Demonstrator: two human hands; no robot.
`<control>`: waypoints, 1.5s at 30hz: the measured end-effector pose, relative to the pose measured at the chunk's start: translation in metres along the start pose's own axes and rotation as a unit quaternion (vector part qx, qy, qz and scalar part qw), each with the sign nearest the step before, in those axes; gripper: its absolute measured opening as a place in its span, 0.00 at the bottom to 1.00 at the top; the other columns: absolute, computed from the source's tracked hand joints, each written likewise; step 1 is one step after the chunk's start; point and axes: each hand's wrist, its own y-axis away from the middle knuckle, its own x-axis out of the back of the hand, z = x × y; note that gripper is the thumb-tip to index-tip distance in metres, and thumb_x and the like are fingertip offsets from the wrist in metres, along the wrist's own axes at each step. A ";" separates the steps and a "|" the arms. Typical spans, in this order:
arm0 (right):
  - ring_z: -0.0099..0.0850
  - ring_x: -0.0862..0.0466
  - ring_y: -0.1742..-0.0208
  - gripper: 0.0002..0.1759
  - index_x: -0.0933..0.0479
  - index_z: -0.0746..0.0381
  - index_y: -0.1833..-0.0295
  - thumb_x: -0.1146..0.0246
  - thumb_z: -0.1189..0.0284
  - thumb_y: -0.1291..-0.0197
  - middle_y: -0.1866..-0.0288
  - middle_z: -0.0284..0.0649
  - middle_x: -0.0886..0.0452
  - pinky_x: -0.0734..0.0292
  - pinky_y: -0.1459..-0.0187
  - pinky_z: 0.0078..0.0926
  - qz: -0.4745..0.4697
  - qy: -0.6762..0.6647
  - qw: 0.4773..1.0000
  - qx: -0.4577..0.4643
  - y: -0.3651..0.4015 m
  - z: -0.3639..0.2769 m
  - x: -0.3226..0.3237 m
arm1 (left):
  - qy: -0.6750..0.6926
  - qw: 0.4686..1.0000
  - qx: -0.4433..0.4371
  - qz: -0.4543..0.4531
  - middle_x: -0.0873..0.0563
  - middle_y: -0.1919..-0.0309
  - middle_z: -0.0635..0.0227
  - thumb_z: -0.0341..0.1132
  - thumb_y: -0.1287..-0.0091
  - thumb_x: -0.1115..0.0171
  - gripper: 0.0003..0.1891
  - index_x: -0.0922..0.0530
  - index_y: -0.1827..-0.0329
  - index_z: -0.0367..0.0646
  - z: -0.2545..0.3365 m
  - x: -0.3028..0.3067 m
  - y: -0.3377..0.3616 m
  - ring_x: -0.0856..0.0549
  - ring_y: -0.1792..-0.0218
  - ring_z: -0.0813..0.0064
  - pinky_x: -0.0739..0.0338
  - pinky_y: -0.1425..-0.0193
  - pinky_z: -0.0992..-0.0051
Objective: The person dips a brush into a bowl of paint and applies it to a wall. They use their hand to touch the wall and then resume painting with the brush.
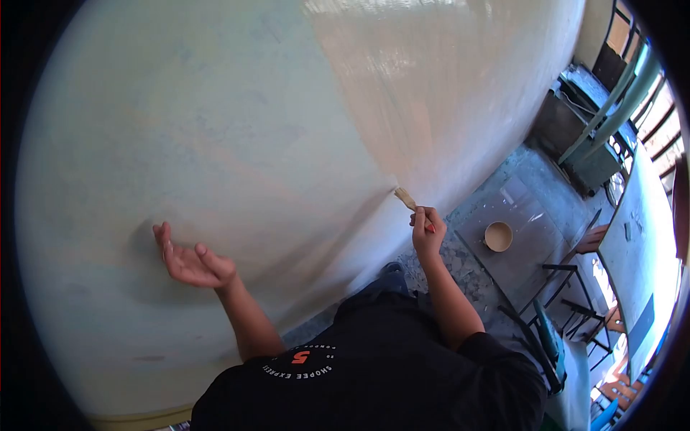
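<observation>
Near the frame's middle, the right hand (428, 231), arm bent upward, pinches one small wooden paintbrush (406, 198), its bristles touching the pale cream wall (237, 122). At centre left, the left hand (190, 262) is spread open, palm up, close to that wall. One round tan bowl (498, 236) stands on a grey sheet (528, 215) at right.

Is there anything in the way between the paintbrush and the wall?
No, nothing visible. The paintbrush in the right hand has its bristles right against the wall. The left hand is open, well off to the side.
</observation>
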 end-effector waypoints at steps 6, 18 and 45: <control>0.25 0.17 0.71 0.14 0.22 0.73 0.60 0.45 0.71 0.32 0.71 0.42 0.18 0.18 0.64 0.22 0.032 -0.149 0.987 -0.049 -0.013 -0.034 -0.031 | 0.016 0.999 -0.051 0.004 0.27 0.42 0.40 0.32 0.33 0.54 0.22 0.40 0.36 0.34 0.000 0.002 -0.011 0.32 0.35 0.45 0.44 0.29 0.48; 0.33 0.16 0.68 0.13 0.25 0.74 0.56 0.48 0.73 0.30 0.67 0.48 0.18 0.16 0.63 0.31 0.043 -0.371 0.927 0.026 -0.012 -0.119 -0.042 | -0.014 0.995 -0.102 -0.006 0.26 0.43 0.42 0.31 0.33 0.52 0.21 0.38 0.37 0.35 -0.027 -0.014 -0.018 0.31 0.36 0.48 0.44 0.29 0.49; 0.36 0.16 0.73 0.15 0.25 0.75 0.56 0.47 0.70 0.31 0.70 0.52 0.18 0.16 0.67 0.32 0.114 -0.455 0.882 -0.051 -0.003 -0.107 -0.045 | -0.008 0.996 -0.094 0.002 0.30 0.40 0.38 0.32 0.36 0.59 0.23 0.39 0.37 0.34 -0.039 -0.007 -0.006 0.30 0.36 0.45 0.42 0.30 0.49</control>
